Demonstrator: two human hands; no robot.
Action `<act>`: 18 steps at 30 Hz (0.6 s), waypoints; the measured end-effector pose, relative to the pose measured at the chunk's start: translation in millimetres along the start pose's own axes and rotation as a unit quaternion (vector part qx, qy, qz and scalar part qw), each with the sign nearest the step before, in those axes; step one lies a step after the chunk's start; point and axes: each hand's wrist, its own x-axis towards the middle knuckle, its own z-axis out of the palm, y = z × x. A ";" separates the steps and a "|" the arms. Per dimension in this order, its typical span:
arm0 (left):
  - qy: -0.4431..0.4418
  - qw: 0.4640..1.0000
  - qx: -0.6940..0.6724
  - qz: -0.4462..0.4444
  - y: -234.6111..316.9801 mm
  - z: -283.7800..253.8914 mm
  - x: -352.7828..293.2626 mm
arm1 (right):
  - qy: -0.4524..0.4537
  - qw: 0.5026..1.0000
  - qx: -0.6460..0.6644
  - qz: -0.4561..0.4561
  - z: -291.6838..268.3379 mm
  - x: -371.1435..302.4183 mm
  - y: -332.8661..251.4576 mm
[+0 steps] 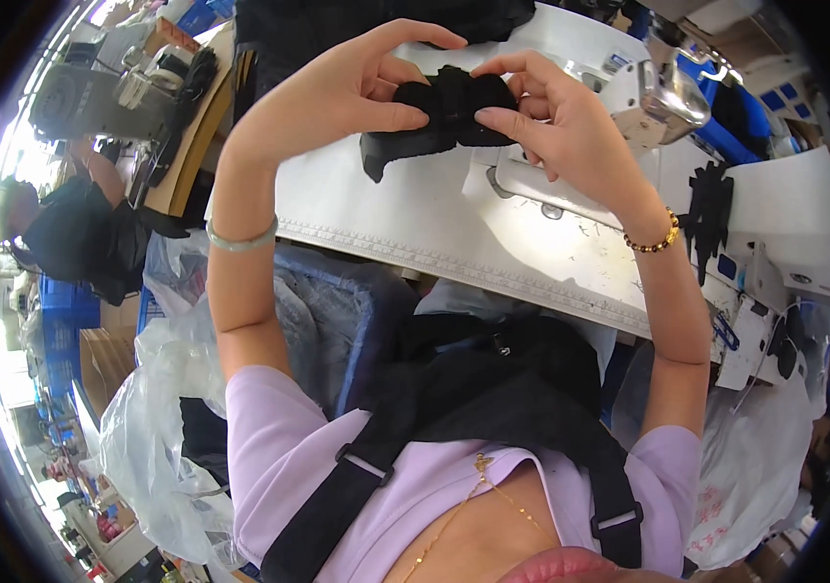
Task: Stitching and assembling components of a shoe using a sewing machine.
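Both my hands hold one piece of black fabric [452,109] above the white sewing table [356,209]. My left hand [361,92] pinches its left part between thumb and fingers, with the index finger stretched out over it. On the other side, my right hand [543,112] grips the right part, thumb in front and fingers behind. The fabric is bunched and folded in the middle, and a loose flap hangs below my left hand. The metal head of a sewing machine [653,102] stands just right of my right hand.
More black cloth [376,39] lies at the table's far edge. A ruler strip [415,255] runs along the near edge. Black strips [708,209] hang on the machine at right. Clear plastic bags [157,408] sit at lower left. Another person [80,228] is at far left.
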 end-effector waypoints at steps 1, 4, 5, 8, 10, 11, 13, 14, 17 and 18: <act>0.040 0.999 -0.021 0.013 -4.5 4.2 -7.5 | -0.007 1.000 0.001 -0.001 3.6 3.8 -2.0; 0.103 0.993 -0.048 0.029 -7.6 13.2 -18.8 | -0.026 0.999 0.020 -0.016 11.8 12.1 -6.2; 0.121 0.991 -0.052 0.033 -8.0 15.8 -20.8 | 0.015 0.992 -0.048 -0.116 14.7 16.0 -3.9; 0.169 0.984 -0.052 0.034 -12.8 22.5 -20.9 | 0.087 0.934 -0.194 -0.289 20.5 15.6 -3.5; 0.205 0.973 -0.100 0.034 -13.1 28.1 -18.2 | 0.101 0.896 -0.280 -0.330 23.0 -2.6 0.1; 0.208 0.972 -0.105 0.039 -15.0 29.1 -17.5 | 0.097 0.895 -0.285 -0.330 24.9 -7.8 3.8; 0.213 0.967 -0.130 0.045 -16.7 32.5 -19.5 | 0.110 0.793 -0.375 -0.468 28.3 -17.0 9.0; 0.220 0.960 -0.164 0.053 -18.0 37.5 -17.2 | 0.107 0.793 -0.377 -0.467 27.3 -18.1 11.4; 0.208 0.955 -0.202 0.068 -22.9 41.5 -14.4 | 0.115 0.772 -0.381 -0.496 24.6 -20.3 16.0; 0.207 0.955 -0.202 0.069 -23.1 42.2 -13.5 | 0.116 0.772 -0.386 -0.491 23.6 -20.7 16.6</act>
